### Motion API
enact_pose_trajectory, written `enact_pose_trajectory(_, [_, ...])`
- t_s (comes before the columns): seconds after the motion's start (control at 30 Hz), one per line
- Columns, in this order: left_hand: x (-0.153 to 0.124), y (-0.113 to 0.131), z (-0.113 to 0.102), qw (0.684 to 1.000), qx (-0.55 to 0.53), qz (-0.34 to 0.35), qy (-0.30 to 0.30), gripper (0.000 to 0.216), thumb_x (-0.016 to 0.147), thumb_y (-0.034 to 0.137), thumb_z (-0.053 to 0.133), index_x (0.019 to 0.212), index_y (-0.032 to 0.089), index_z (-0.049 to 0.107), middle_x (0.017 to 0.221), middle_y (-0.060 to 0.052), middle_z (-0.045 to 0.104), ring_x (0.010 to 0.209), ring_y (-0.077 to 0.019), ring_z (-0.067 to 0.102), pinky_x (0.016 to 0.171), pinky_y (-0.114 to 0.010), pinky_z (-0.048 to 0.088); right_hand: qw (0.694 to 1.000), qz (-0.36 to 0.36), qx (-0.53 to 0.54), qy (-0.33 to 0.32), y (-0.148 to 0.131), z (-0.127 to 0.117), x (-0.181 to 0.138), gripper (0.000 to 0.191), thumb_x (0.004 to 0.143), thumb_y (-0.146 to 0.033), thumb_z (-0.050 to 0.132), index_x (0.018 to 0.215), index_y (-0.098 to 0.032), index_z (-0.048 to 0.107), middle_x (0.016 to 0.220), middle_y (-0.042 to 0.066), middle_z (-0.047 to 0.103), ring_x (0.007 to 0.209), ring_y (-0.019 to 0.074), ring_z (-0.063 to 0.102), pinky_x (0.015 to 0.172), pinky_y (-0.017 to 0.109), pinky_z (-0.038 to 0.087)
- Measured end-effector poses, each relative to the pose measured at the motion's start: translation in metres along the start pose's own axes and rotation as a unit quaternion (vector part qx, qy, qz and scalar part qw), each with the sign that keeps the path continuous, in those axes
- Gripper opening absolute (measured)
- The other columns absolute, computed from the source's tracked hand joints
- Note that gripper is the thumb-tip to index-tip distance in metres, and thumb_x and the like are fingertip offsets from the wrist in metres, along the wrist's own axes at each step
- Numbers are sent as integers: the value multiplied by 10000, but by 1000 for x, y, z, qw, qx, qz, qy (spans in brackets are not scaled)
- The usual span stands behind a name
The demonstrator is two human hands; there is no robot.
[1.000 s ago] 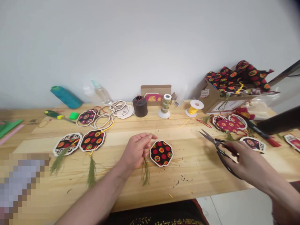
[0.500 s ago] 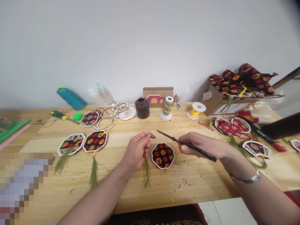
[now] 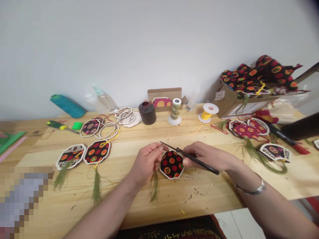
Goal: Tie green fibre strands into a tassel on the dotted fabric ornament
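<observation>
My left hand (image 3: 148,162) is closed in a pinch on a green tassel (image 3: 154,187), whose strands hang below the fingers. In my right hand (image 3: 203,155) is a pair of dark scissors (image 3: 196,160), with the blades pointing left and their tips at my left fingertips. Between the hands lies a scalloped piece (image 3: 171,164) with black, red-patterned fabric and a pale wooden rim. My right thumb is by its right edge; I cannot tell whether it touches. A silver bracelet (image 3: 251,190) circles my right wrist.
Finished tasselled ornaments (image 3: 97,152) lie at left, others (image 3: 275,152) at right. Along the wall stand a teal thread cone (image 3: 67,106), a spray bottle (image 3: 106,100), a black spool (image 3: 147,113), a yellow thread spool (image 3: 208,113) and a cardboard box (image 3: 240,104) of fabric. Dark scraps dot the table.
My right hand has moved left with the scissors, bringing the blade tips to my left fingertips. My left hand keeps its pinch on the tassel. The camera view has shifted slightly.
</observation>
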State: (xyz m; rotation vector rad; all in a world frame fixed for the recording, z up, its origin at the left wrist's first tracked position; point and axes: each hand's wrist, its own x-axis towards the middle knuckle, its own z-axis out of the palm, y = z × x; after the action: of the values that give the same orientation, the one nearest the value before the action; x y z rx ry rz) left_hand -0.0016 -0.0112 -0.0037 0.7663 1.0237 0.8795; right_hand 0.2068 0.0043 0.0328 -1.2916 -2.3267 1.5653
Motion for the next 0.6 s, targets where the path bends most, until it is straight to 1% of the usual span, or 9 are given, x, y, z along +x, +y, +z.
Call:
enact_pose_trajectory(0.13, [0, -2, -2, 1000, 13, 1, -15, 210, 734, 338, 628, 775, 132, 625, 457, 93, 306, 389, -29, 197, 390, -182, 119, 1000, -17, 20, -3, 1, 1, 2, 535, 797, -644, 413, 631, -136, 441, 612, -34, 307, 555, 68, 268, 467, 205, 210])
enact_pose_trajectory(0.27, [0, -3, -2, 1000, 15, 0, -20, 202, 747, 329, 619, 778, 129, 622, 458, 95, 291, 395, -28, 181, 392, -183, 108, 1000, -9, 26, -8, 1, 1, 2, 527, 796, -644, 416, 625, -145, 420, 607, -37, 290, 549, 67, 254, 463, 209, 200])
enact_pose_trajectory(0.43, [1, -3, -3, 999, 18, 2, -26, 203, 756, 335, 609, 776, 134, 623, 455, 94, 289, 393, -29, 179, 390, -180, 109, 999, -2, 36, 0, 1, 1, 2, 513, 793, -629, 438, 610, -151, 399, 601, -39, 276, 544, 67, 238, 453, 210, 189])
enact_pose_trajectory(0.6, [1, -4, -3, 1000, 19, 0, -25, 218, 744, 349, 617, 774, 134, 626, 457, 94, 289, 392, -29, 179, 390, -177, 116, 999, 2, 46, 3, 0, 2, 3, 505, 784, -616, 467, 615, -140, 442, 601, -39, 274, 551, 70, 244, 454, 210, 196])
